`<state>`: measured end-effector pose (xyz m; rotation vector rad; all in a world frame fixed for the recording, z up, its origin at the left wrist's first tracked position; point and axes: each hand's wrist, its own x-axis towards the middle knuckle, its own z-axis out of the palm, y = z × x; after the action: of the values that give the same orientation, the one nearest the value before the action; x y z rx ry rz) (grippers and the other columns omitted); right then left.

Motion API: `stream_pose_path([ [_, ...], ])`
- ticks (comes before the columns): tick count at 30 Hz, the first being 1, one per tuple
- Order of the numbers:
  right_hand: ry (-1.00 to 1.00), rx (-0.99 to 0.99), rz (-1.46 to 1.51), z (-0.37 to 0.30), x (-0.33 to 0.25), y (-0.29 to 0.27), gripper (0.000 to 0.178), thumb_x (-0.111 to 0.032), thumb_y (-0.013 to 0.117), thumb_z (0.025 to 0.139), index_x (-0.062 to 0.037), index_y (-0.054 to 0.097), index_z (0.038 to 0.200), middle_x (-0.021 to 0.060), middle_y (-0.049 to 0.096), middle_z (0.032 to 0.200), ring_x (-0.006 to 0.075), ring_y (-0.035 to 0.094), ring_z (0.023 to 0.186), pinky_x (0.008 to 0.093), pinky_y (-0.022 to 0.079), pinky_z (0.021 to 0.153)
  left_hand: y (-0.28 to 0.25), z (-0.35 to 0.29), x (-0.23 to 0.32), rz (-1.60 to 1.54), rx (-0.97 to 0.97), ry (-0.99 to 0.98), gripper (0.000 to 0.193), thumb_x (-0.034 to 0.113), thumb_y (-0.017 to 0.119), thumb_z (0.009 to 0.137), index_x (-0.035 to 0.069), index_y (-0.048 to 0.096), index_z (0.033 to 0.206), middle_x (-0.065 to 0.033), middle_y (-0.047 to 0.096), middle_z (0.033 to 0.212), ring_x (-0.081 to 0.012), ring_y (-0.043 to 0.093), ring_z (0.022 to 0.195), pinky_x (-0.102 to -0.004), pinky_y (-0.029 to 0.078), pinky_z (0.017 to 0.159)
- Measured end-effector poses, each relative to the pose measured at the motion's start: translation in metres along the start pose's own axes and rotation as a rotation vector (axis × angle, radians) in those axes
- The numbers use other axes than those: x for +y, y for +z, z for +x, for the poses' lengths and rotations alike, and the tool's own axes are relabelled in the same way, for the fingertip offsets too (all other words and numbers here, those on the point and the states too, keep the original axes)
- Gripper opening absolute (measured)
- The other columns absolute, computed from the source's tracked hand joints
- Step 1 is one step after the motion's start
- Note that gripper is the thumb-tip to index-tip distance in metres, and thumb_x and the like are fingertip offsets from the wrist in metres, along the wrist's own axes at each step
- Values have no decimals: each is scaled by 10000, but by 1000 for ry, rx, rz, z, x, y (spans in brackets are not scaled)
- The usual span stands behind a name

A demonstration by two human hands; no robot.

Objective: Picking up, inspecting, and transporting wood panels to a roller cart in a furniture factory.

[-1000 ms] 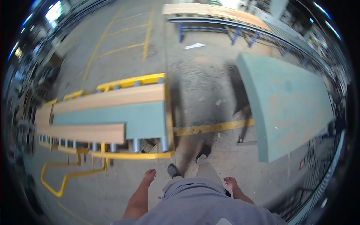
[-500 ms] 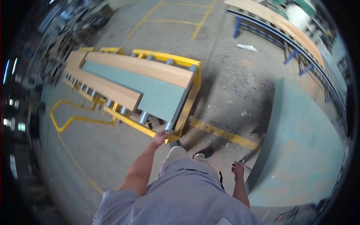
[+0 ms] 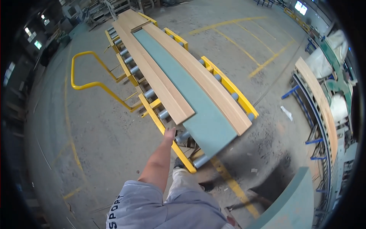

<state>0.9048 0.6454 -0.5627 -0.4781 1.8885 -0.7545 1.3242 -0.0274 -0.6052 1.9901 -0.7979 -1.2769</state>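
Note:
My left hand (image 3: 169, 133) reaches forward over the near left yellow side rail (image 3: 149, 114) of a roller conveyor, just short of the end of a wood board (image 3: 182, 114). Its fingers look stretched out, with nothing seen in them. The board lies lengthwise on a flat blue-green panel (image 3: 213, 131), which rests on the metal rollers (image 3: 183, 136). A second wood board (image 3: 225, 103) runs along the panel's right side, and a shorter crosswise piece (image 3: 131, 19) lies at the far end. Of my right hand (image 3: 231, 221), only a sliver shows at the lower edge; its fingers are hidden.
A yellow tubular handle (image 3: 89, 86) juts out left of the conveyor. A blue-green slab (image 3: 291, 202) stands at lower right. Farther right, a blue-framed stand (image 3: 314, 141) carries a long wood board (image 3: 320, 95). Yellow lines mark the floor, with scraps about.
My view has swung right, so the conveyor now points more away from me. My left hand has moved from the conveyor's near corner toward the wood board's end. My right hand has dropped mostly out of view.

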Motion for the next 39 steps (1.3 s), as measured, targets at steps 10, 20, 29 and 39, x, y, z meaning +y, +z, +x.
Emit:
stream_pose_path([
  [10,590,248,371,-63,-164,74,338,-325,593,874,-75,559,1099,65,628,929,193,599,727,324,493,582,51,41,102,-467,-357,-231,655,285,533,906,85,187,1426,-120,486,1272,-223,501,1109,-357,411,896],
  [20,657,124,335,-66,-206,83,366,-337,587,876,-60,550,1113,67,626,939,187,594,736,334,500,595,72,47,89,-766,-251,-328,558,218,689,813,16,435,1267,-134,550,1210,-262,530,1107,-379,415,959],
  [29,662,100,411,-47,-199,77,231,-293,550,876,-71,556,940,36,568,795,164,552,695,324,444,577,77,48,97,-714,-158,-362,571,211,704,802,-22,413,1235,-167,536,1210,-276,529,1107,-379,410,967],
  [39,543,306,264,-62,-265,132,412,-326,597,863,6,549,1102,80,602,947,194,568,820,319,480,684,70,52,84,-600,-174,-320,695,305,690,808,7,327,1321,-163,474,1284,-302,477,1166,-433,397,970],
])
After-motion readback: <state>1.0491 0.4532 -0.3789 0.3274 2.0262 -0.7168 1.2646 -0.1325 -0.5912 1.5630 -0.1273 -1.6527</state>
